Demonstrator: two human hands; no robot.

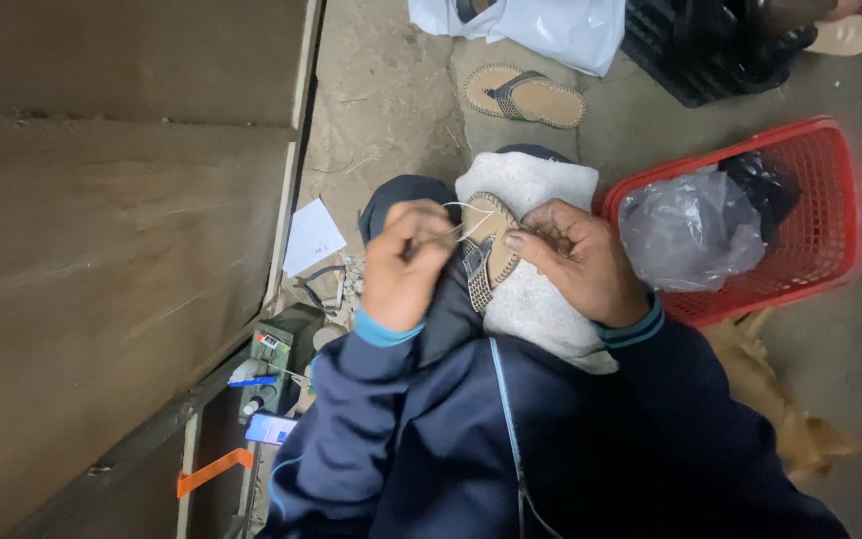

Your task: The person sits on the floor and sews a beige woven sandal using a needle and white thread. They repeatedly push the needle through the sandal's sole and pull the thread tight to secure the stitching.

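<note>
The left hand is fisted, its grip pinched on a white thread pulled taut above the knee. The right hand presses its fingertips in a narrow grip on the sandal, a tan sole with a beaded strap, lying on a white towel across the lap. On the concrete floor lie 1 matching sandal and a red basket.

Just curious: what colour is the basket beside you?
Red basket, an open grid of plastic mesh; the head view shows it.
</note>
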